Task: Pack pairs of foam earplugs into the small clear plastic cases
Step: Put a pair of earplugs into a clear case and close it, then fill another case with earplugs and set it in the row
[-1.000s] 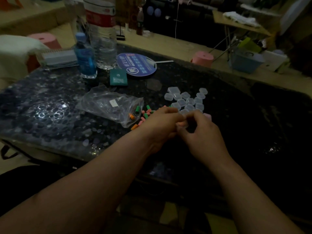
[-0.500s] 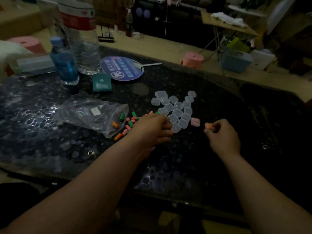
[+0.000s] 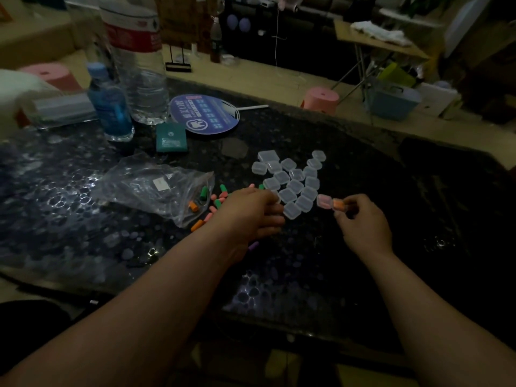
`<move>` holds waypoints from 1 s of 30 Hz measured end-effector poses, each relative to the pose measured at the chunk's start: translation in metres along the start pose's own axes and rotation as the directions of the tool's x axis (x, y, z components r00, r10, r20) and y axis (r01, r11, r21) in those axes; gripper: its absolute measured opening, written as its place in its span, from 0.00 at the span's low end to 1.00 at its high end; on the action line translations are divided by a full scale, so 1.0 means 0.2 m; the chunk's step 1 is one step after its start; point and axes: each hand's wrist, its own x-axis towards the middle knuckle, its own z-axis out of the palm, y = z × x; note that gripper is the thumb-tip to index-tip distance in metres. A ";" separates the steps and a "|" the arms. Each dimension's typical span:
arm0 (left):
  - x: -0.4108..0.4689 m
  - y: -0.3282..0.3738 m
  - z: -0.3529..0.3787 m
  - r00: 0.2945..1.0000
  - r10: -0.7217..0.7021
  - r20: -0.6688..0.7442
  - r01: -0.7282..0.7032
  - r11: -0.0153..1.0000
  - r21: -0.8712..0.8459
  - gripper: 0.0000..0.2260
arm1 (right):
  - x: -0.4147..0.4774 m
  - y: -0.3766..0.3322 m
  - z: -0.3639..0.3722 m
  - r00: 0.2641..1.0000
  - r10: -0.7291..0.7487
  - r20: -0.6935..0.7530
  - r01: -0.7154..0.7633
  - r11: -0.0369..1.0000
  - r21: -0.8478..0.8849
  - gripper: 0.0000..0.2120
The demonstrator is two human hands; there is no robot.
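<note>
Several small clear plastic cases (image 3: pixel 290 177) lie clustered on the dark table. My right hand (image 3: pixel 363 222) pinches a case holding orange earplugs (image 3: pixel 339 205) right beside a case with pink earplugs (image 3: pixel 324 200) that sits at the cluster's right edge. My left hand (image 3: pixel 248 213) rests palm down at the cluster's left edge, fingers curled near a clear case (image 3: pixel 291 210); what it holds is hidden. Loose orange, pink and green earplugs (image 3: pixel 215 201) lie left of that hand. A purple earplug (image 3: pixel 253 246) peeks out under the wrist.
A crumpled clear plastic bag (image 3: pixel 150 185) with earplugs lies at the left. Behind it stand two water bottles (image 3: pixel 111 107), a teal packet (image 3: pixel 171 137) and a round blue fan (image 3: pixel 205 113). The table's front edge (image 3: pixel 167 291) runs below my forearms.
My hands have parted: the right one carried the orange-filled case rightward, then down beside the pink-filled case. My left hand stayed by the cluster's left edge.
</note>
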 end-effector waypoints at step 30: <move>0.18 0.08 -0.03 0.985 0.070 -0.154 -0.093 0.985 -0.145 0.15 | 0.84 -0.50 0.22 0.955 -0.035 0.295 0.139 0.930 -0.339 0.14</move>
